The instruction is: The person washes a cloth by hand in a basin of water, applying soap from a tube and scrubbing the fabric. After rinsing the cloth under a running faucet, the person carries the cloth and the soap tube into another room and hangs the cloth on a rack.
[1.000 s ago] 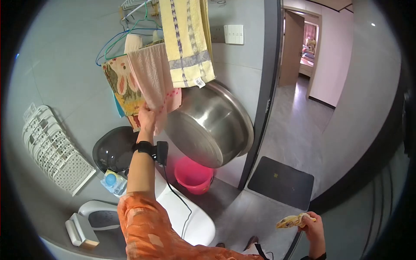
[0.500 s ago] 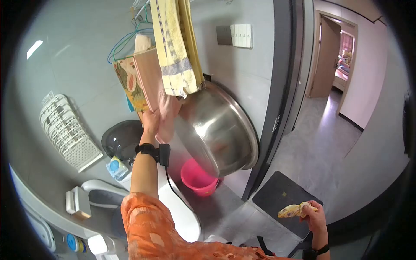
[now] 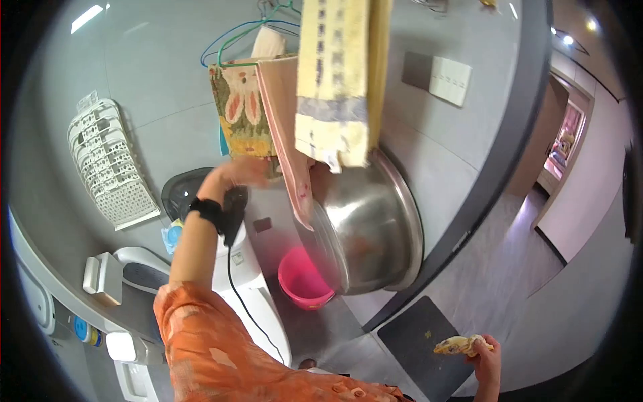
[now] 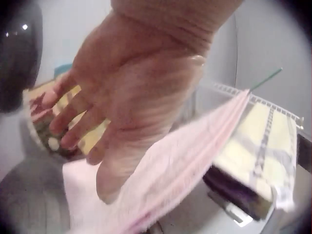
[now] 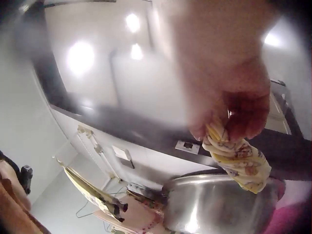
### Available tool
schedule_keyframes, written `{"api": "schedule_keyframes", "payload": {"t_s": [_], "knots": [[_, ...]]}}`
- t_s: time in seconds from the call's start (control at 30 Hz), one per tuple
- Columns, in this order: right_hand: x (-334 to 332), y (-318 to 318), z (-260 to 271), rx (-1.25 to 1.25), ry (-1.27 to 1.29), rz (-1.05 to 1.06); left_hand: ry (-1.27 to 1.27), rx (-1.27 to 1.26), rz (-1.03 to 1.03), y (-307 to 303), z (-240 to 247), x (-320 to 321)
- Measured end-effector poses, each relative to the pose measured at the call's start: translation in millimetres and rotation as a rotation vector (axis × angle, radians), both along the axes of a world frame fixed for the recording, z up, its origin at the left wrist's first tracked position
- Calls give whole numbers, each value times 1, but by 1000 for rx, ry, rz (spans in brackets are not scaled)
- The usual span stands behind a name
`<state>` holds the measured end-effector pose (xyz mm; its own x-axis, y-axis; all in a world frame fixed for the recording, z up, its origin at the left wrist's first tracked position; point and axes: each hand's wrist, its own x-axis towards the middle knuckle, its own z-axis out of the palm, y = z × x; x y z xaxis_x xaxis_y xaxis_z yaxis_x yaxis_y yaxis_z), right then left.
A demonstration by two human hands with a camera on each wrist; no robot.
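Observation:
My left hand (image 3: 242,172) (image 4: 131,92) is just below and left of the hanging towels, blurred in the head view, its fingers spread and holding nothing. The pink towel (image 3: 287,120) (image 4: 161,170) hangs from a green hanger, beside the rabbit-patterned towel (image 3: 242,110). Right of them is the yellow towel (image 3: 333,87) (image 4: 251,146) with grey bands. Low at the right, my right hand (image 3: 486,358) (image 5: 239,105) grips a bunched, twisted yellowish patterned cloth (image 3: 458,345) (image 5: 241,163).
A large steel basin (image 3: 375,228) leans on the wall behind the towels, above a pink bucket (image 3: 301,281). A white toilet (image 3: 254,315) stands below my left arm. White plastic racks (image 3: 117,174) hang at left; a dark mat (image 3: 422,348) lies by the doorway.
My left hand has let go of the pink towel's lower edge and moved left, its fingers opened. The pink towel hangs free. My right hand still grips the cloth.

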<state>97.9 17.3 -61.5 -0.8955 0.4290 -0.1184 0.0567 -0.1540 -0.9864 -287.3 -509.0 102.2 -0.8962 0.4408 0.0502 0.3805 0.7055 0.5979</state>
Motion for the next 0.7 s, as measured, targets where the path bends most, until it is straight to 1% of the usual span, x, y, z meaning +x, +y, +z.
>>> {"api": "schedule_keyframes", "payload": {"t_s": [0.03,0.1,0.17,0.2,0.27,0.33,0.4,0.47,0.53,0.6,0.67,0.7], "knots": [[-7,-2,2,-9,7,-22,116,52,289,-8,24,2],[-21,-11,10,-8,22,-40,211,305,476,-51,51,-28],[-36,-20,18,5,18,-43,402,441,608,-79,71,-56],[-43,-23,20,12,26,-45,408,450,606,-85,81,-65],[-56,-28,24,15,-5,-23,482,687,655,-95,96,-82],[-68,-33,23,20,-18,-43,482,722,652,-104,106,-104],[-76,-42,30,19,-33,-67,523,920,629,-107,113,-124],[-80,-57,49,129,-150,-18,516,970,581,-103,121,-130],[-86,-65,51,126,-154,-37,501,1058,509,-101,127,-136],[-90,-65,44,118,-164,-52,465,1033,514,-108,134,-153],[-97,-56,22,7,-77,-104,435,1253,358,-112,134,-169],[-98,-59,22,3,-77,-107,398,1293,301,-102,139,-154]]}}
